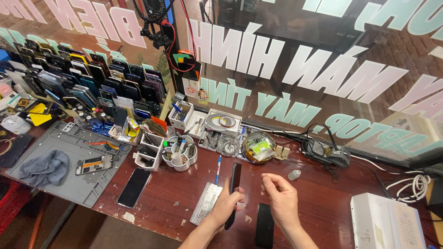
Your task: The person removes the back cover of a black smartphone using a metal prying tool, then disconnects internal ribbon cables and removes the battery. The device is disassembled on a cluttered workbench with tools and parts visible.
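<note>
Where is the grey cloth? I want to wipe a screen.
In the head view the grey cloth lies crumpled at the far left, on the grey work mat, just left of an opened phone.

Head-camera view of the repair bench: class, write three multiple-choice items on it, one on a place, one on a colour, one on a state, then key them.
1. Where does the grey cloth lie?
A. on the grey work mat
B. on the white box
C. in the person's right hand

2. What colour is the phone lying flat between the two forearms?
A. white
B. black
C. red

3. What is the left hand doing?
A. resting flat on the table
B. holding a dark phone on edge
C. pouring from a bottle

Key: 1 A, the cloth sits on the mat's left part. 2 B, its face is black. 3 B, the fingers wrap the slim dark phone.
</note>
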